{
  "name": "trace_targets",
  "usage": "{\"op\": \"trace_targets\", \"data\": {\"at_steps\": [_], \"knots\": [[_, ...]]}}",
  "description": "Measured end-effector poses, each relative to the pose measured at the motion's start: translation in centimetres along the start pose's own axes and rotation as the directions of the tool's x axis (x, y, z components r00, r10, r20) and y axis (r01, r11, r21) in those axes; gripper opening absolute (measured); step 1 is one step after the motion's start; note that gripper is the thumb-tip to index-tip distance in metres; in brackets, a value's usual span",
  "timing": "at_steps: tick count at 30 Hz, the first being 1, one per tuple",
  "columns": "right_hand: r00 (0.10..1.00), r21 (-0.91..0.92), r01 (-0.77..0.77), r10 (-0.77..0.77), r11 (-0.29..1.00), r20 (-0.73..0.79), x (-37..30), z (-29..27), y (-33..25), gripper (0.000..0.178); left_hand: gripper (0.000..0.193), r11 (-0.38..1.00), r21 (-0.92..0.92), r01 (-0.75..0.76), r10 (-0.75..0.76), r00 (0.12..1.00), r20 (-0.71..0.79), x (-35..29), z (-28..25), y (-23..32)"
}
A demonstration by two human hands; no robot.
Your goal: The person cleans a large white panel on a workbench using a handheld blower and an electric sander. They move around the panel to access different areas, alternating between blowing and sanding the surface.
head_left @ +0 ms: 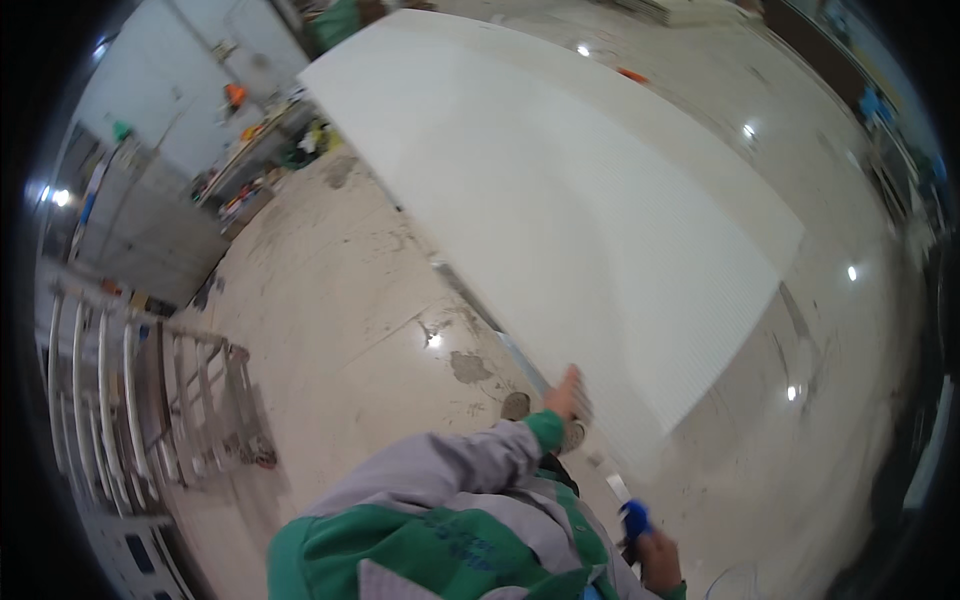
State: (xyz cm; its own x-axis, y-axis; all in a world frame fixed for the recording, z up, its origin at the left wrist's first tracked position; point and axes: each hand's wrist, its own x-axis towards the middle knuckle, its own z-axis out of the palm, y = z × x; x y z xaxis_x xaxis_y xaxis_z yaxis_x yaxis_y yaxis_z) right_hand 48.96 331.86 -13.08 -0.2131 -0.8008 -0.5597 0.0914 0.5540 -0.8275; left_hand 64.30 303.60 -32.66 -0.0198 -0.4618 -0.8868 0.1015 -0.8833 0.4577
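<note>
A large white panel (pixel 560 220) with fine parallel ridges stretches from near my feet to the far left. My left hand (pixel 566 394) is at its near left edge, the index finger stretched out over the white surface; whether it touches cannot be made out. Lower down, to the right, my right hand (pixel 658 560) is closed on a blue object (pixel 634 520), smeared by motion. A small pale strip (pixel 618 488) shows just beyond that object; I cannot tell if they are joined. One brown shoe (pixel 515 405) stands beside the panel edge.
A white tubular metal rack (pixel 110 400) and a wheeled frame (pixel 215 400) stand at the left. Cluttered shelves (pixel 255 160) line the far left wall. Pale, stained floor (pixel 350 300) lies between. Boards and other items (pixel 895 170) lean along the right side.
</note>
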Motion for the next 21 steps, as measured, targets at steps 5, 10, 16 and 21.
{"op": "trace_targets", "data": {"at_steps": [5, 10, 16, 21], "knots": [[0.955, 0.145, -0.253, 0.223, 0.957, 0.196, 0.8, -3.0, 0.6, 0.038, 0.058, 0.967, -0.252, -0.024, 0.080, 0.973, 0.216, -2.1, -7.2, -0.2], [0.887, 0.205, 0.119, -0.011, 0.971, -0.462, 9.6, -11.5, -0.2, 0.040, 0.065, 0.992, -0.122, -0.003, 0.025, 0.985, 0.171, -3.5, -9.1, 1.7], [0.768, 0.390, 0.398, -0.070, 0.831, -0.636, 25.6, -23.1, -3.3, 0.042, 0.085, 0.116, 0.706, -0.699, 0.824, 0.464, 0.324, -7.0, -5.8, 7.5], [0.692, 0.518, 0.519, 0.022, 0.680, -0.722, 35.5, -29.4, -7.5, 0.045, 0.101, -0.576, 0.458, -0.678, 0.292, 0.352, 0.889, -5.7, 7.5, 7.4]]}}
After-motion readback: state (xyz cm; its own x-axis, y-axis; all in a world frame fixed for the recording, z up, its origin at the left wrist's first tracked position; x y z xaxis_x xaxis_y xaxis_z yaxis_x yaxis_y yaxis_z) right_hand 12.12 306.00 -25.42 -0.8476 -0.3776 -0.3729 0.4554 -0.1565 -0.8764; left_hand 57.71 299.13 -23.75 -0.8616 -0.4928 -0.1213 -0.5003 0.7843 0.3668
